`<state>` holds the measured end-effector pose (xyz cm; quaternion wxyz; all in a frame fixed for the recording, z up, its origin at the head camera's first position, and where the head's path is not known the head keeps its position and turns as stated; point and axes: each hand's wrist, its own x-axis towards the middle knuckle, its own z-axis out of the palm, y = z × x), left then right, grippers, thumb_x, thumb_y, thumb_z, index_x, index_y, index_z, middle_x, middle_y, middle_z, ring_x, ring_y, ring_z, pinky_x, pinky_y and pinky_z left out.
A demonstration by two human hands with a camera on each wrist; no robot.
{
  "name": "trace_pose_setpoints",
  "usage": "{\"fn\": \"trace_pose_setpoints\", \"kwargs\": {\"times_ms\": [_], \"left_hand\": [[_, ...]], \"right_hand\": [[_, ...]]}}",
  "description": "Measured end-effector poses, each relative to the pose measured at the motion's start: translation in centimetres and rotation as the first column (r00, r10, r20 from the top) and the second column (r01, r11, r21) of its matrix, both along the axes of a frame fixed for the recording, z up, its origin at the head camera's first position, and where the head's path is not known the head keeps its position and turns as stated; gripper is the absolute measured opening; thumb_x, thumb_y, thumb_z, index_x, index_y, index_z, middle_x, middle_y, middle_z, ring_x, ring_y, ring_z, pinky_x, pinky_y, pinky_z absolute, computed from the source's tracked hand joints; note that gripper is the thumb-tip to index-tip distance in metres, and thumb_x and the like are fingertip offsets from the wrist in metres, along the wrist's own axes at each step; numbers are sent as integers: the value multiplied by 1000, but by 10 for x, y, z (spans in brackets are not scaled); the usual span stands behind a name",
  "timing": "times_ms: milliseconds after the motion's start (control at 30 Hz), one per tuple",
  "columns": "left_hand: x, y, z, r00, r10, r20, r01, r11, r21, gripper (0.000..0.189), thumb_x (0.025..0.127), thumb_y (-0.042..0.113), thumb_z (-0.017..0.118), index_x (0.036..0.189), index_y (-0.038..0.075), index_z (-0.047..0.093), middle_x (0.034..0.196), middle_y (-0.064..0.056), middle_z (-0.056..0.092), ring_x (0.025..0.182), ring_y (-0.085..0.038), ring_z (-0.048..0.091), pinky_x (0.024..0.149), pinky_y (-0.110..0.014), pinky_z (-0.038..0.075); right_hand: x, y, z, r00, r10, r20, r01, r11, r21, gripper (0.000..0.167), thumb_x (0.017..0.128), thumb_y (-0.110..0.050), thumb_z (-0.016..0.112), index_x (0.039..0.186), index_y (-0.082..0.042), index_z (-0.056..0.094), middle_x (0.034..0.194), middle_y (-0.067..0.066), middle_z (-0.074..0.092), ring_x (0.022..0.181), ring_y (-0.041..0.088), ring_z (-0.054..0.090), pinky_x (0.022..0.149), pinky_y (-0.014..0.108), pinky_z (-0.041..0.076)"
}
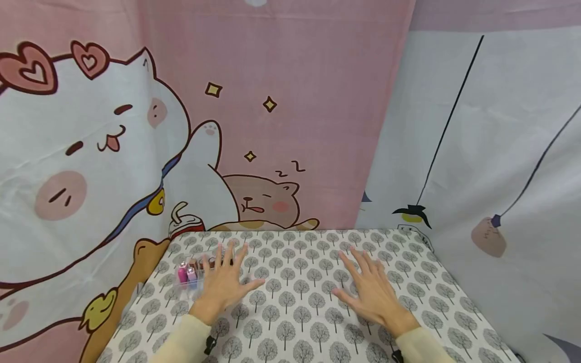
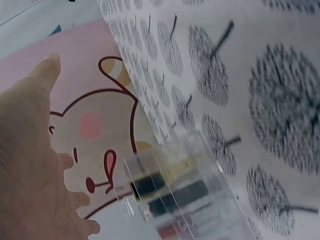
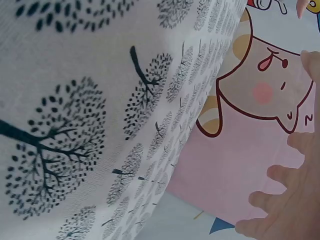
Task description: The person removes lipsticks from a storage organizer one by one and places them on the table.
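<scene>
My left hand [image 1: 223, 285] hovers over the left side of the table with its fingers spread and nothing in its grasp. Just beyond and beside it stands a clear plastic organizer box [image 1: 181, 285], partly covered by that hand in the head view. Small cosmetic-looking containers fill it: a bright pink one [image 1: 182, 274], a lilac one [image 1: 192, 275] and several brown and dark ones. In the left wrist view, black-capped tubes [image 2: 178, 198] show through the box wall. On the right, my right hand [image 1: 373, 291] is held over the tablecloth, fingers apart, holding nothing.
A white tablecloth [image 1: 287, 302] with grey tree prints covers the table. Behind it hangs a pink cloth [image 1: 317, 101] printed with a white cat and a sleeping bear. A pale cloth [image 1: 454, 151] borders the right side.
</scene>
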<state>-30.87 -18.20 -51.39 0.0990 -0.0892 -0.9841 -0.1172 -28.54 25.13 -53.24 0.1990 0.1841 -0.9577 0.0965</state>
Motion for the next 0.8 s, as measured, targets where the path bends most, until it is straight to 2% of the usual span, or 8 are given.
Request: {"fn": "trace_pose_setpoints", "kwargs": {"times_ms": [133,433,667,800], "left_hand": [[-4,-16,2,1000,6,-5,-6,1000,-2,121,96,96,62,188,32,19,196,-18,6,181,-56,4,136,-94,-3],[-10,-54,0,999,31,-10,-31,999,-5,130,89,100,68,188,28,22,195,-24,12,178,-62,9,133,-95,-8],[-11,-85,-1,999,54,7,-54,998,9,131,86,86,86,185,21,32,190,-32,25,171,-70,24,129,-101,-1],[-12,-102,-4,998,65,20,-65,997,36,135,83,81,92,185,18,32,187,-36,26,168,-74,23,126,-104,1]], "right_hand": [[-2,-2,3,1000,19,-10,-19,1000,-3,96,107,-71,71,184,-26,37,192,17,31,170,57,40,134,88,32],[-5,-12,12,997,74,-20,-74,997,-19,92,105,-67,77,180,-22,46,190,16,37,164,56,49,128,85,46],[-5,-22,17,995,98,23,-97,994,-45,92,106,-62,80,181,-22,45,188,16,41,161,53,54,120,86,53],[-7,-25,19,993,106,48,-104,994,-41,92,107,-63,78,183,-25,41,189,15,40,160,52,55,122,82,54]]}}
